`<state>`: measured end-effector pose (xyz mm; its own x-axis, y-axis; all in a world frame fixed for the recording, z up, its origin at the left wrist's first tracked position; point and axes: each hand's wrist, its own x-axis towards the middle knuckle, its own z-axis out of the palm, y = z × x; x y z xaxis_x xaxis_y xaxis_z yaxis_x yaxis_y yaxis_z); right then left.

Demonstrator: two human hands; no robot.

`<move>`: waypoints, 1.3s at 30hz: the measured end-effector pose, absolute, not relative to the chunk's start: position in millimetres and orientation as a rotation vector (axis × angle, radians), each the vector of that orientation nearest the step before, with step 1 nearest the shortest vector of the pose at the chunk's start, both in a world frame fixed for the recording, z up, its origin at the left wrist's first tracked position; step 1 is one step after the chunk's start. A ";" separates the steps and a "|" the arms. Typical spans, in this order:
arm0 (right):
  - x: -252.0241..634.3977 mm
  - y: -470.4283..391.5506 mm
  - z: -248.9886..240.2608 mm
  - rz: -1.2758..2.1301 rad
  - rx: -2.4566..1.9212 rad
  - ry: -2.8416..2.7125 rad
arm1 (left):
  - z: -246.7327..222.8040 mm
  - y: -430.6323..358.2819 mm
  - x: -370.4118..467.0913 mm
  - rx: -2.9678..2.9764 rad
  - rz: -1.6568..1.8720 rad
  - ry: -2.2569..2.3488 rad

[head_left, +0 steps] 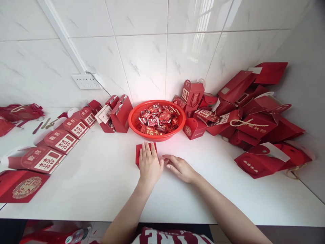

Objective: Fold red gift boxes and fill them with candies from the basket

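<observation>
A small red box [138, 151] rests on the white table in front of the basket. My left hand [149, 164] lies flat on top of it, fingers stretched out and covering most of it. Just to the right, my right hand [181, 167] hovers at or near the tabletop, its fingers slightly bent and apart, holding nothing. Whether its fingertips touch the box cannot be made out. Behind the box stands a red plastic basket [131, 118] filled with wrapped red candies [158, 118].
A row of red boxes [64, 142] runs along the left. Two red bags [121, 113] stand left of the basket. Many red boxes [256, 127] are piled on the right. A white socket strip [86, 81] is on the tiled wall. The white table [101, 189] ends near my body.
</observation>
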<state>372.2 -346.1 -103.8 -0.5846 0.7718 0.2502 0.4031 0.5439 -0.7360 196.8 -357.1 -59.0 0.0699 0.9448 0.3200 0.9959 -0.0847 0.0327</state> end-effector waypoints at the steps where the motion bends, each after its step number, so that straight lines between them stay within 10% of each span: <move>1: 372.4 -346.2 -103.3 0.856 -0.943 -2.221 | -61.5 -356.0 194.6 -2.163 -0.409 -1.958; 39: 371.0 -337.8 -95.8 0.735 -0.910 -2.315 | -71.1 -345.1 181.7 -2.138 -0.565 -1.769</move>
<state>371.0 -337.8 -95.8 -0.6253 0.7282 0.2805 0.4330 0.6228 -0.6516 181.7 -345.1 -71.1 0.1606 0.8599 0.4845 0.9816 -0.1905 0.0127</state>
